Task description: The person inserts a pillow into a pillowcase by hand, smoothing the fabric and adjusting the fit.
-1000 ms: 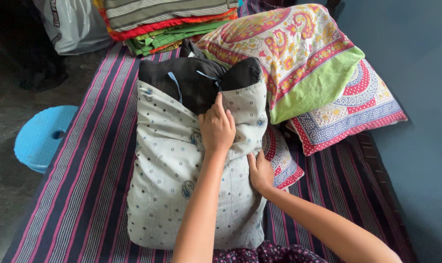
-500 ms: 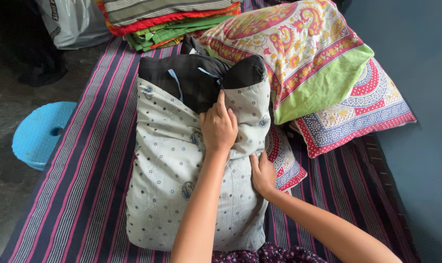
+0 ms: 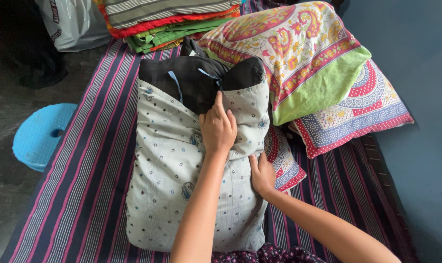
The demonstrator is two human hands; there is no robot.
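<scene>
We are reaching forward over the bed [image 3: 84, 195], where a dark pillow [image 3: 196, 80] is lying half inside a grey dotted pillowcase [image 3: 167, 170]. Our left hand [image 3: 217, 127] is pressing down near the case's open end, forearm straight, fingers curled and bunching the cloth, so its grip is closing on the pillowcase. Our right hand [image 3: 262, 174] is lying along the case's right edge, fingers together and flat against it; whether it is pinching fabric we cannot tell. The pillow's lower part is hiding inside the case. Patterned pillows [image 3: 303, 53] are lying just beside it, one mostly covered.
</scene>
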